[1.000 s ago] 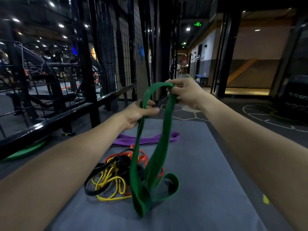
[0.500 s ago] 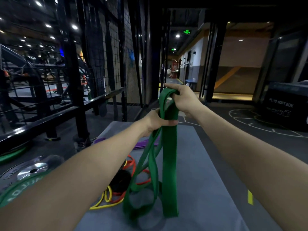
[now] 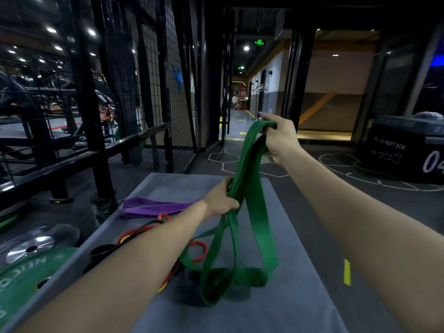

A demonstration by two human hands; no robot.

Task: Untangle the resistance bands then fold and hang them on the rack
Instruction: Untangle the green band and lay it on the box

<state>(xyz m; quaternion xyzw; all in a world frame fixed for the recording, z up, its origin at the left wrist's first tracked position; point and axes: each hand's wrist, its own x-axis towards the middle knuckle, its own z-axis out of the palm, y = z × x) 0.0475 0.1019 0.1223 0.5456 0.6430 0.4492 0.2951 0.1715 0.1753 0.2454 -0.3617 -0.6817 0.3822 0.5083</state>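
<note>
At the far lower left of the frame a green weight plate lies flat, with a silver-hubbed plate just above it, both beside the left edge of the grey platform. Above them, filling the upper left, stands the black rack of posts, rails and wire mesh.

On the platform's left part a purple band lies flat and folded, and below it a tangle of red, black and yellow bands runs under the left forearm, which crosses the frame from the lower left toward the centre. The left hand, at mid-frame, has its fingers curled round the green band, gathering several strands in its fist with the thumb side nearest the camera.

From that fist the green band rises up and to the right to the right hand, which is held higher and further away, wrist bent, fingers clenched over the band's top fold. Below the left hand the strands hang in long loops whose bottoms rest on the platform at lower centre, just beside a red loop.

The right forearm stretches in from the lower right corner. In the right of the frame a black soft box sits on the floor.
</note>
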